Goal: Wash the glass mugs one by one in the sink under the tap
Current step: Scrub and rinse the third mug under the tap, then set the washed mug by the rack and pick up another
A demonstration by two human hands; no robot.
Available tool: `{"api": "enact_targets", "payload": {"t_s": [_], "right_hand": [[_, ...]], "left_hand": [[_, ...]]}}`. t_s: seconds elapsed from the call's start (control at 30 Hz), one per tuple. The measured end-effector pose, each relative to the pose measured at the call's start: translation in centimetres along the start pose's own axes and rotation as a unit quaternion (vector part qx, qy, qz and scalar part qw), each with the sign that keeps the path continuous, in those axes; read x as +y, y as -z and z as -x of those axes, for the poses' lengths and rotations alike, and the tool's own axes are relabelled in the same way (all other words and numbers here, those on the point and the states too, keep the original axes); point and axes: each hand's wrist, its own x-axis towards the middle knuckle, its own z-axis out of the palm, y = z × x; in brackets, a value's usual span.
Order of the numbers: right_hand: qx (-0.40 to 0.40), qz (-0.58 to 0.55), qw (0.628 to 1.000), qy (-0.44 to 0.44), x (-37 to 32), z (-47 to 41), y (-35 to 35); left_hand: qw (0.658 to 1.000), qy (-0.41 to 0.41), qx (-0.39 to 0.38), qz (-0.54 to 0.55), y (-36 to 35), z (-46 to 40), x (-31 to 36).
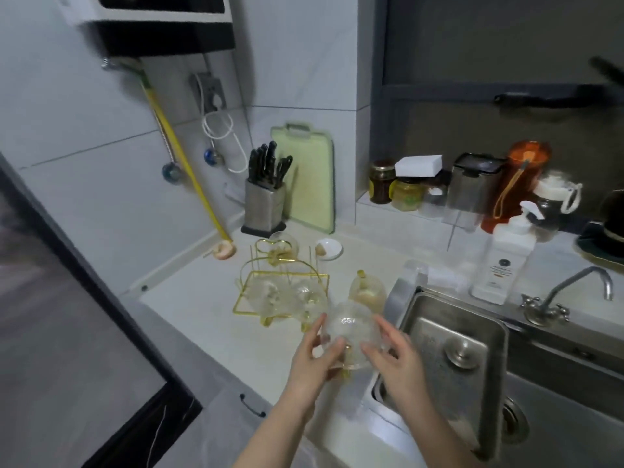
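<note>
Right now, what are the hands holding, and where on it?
A glass mug, held by its sides: left hand on the left wall, right hand on the right wall. Its gold handle points down, ungripped.

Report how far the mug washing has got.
Done: nothing I can confirm; no water runs from the tap. In hand: the left hand and right hand hold one glass mug at the counter's edge beside the sink. Left: rinsing it, then the mugs on the gold rack, possibly more.
</note>
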Motion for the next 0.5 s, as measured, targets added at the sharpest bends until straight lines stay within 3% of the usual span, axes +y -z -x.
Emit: {"api": "enact_targets", "payload": {"t_s": [0.3, 0.5], "right_hand": [[-0.029, -0.005, 0.999, 0.014, -1.0, -1.9, -16.3], [-0.050, 0.032, 0.998, -0.001, -1.0, -3.2, -22.7]], "left_hand": [[0.997, -0.029, 0.064, -0.021, 15.1, -3.5, 3.7], [0.995, -0.025, 0.097, -0.012, 21.3, -5.3, 4.3]]}}
